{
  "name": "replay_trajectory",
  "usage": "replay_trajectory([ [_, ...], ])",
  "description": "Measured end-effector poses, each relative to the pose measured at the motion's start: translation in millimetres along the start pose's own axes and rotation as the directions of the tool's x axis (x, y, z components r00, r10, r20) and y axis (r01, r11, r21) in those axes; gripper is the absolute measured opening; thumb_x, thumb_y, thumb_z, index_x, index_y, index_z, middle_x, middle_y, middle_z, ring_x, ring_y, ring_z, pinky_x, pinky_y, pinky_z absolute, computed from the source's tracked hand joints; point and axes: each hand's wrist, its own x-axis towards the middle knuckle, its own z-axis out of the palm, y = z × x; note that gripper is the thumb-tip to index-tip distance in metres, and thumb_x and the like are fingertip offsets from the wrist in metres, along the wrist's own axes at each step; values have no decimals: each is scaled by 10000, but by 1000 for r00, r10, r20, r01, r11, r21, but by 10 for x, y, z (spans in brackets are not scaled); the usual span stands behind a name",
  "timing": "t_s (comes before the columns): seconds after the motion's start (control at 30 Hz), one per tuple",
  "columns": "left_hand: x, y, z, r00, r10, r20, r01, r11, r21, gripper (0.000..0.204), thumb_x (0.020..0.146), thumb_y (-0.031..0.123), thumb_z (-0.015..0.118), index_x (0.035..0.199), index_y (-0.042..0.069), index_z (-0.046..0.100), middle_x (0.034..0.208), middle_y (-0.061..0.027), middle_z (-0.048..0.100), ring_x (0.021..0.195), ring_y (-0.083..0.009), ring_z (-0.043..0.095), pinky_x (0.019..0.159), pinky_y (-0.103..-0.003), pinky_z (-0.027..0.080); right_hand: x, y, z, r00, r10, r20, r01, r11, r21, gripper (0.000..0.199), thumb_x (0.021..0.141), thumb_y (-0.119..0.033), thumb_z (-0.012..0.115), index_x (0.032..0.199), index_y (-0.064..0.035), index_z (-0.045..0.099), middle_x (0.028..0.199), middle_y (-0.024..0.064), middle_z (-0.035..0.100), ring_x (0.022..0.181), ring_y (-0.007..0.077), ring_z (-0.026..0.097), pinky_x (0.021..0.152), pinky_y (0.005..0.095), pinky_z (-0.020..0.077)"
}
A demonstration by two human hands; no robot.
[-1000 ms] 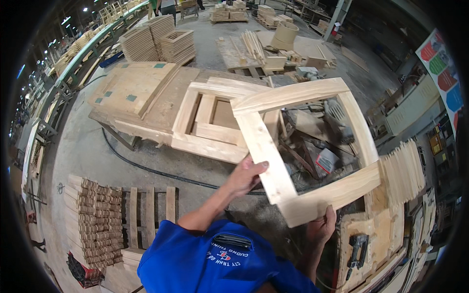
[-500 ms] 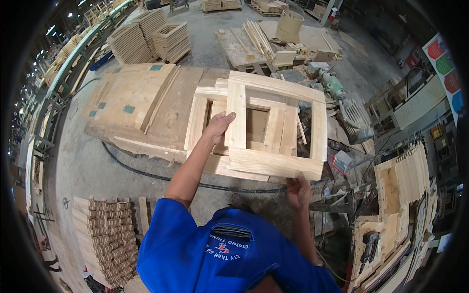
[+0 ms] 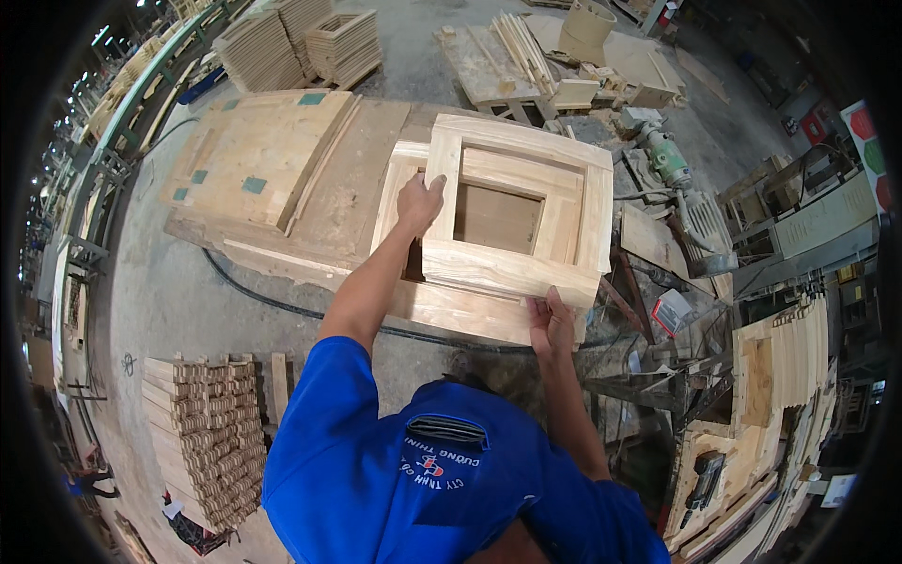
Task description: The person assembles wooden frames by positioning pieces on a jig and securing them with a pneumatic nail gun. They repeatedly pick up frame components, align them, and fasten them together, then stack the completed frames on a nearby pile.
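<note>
frame sits in both hands above other frames on the bench; whether it touches them is hard to tell. the left hand is closed round its left rail, and the right hand pinches its near edge by the right corner, thumb on top. the shirt pocket holds a dark item. one second earlier the frame was tilted, farther right; now it lies flatter, hiding part of the others. a panel rests on the bench to the left, a hose runs along the near side, and a green machine stands right.
</note>
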Motion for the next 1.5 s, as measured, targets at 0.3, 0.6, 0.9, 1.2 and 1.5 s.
replay_trajectory([
  [0.3,-30,108,-51,998,69,9,-65,875,481,745,955,636,628,1158,-81,643,1036,-304,736,1013,-440,731,875,-517,572,20,69,57,989,90,-121,-102,991,-91,261,1019,-126,713,1245,-72,595,1029,42,708,878,196,723,862,369,631],
  [0.6,-226,348,-40,973,-66,220,-77,808,584,905,902,508,740,1380,-168,374,1128,-326,719,1076,-445,722,945,-488,576,-69,-313,-43,923,224,-312,-367,754,-545,346,1016,-403,723,1006,-70,629,691,25,613,528,113,573,452,273,449],
  [0.9,-230,451,70,975,-28,222,-112,796,595,891,874,456,758,1386,-163,372,1112,-320,723,1043,-445,730,927,-493,582,519,-911,-769,711,-695,110,228,80,-970,288,988,-299,731,1089,-40,655,857,39,687,704,84,625,571,297,506],
  [1.2,-236,322,8,976,-46,215,-94,796,598,856,849,479,781,1338,-125,422,1126,-316,722,1060,-444,723,938,-489,573,1073,-962,-482,970,-125,-210,-70,681,-729,247,968,-235,714,1099,-27,739,845,-26,638,720,91,586,613,298,515],
  [1.5,-275,302,-21,978,-26,206,-104,797,595,894,846,542,774,1379,-86,426,1155,-322,713,1095,-457,711,956,-503,566,1048,-965,-561,971,-143,-191,-48,668,-743,193,951,-193,726,1032,-21,757,812,-26,636,691,98,590,580,298,507],
])
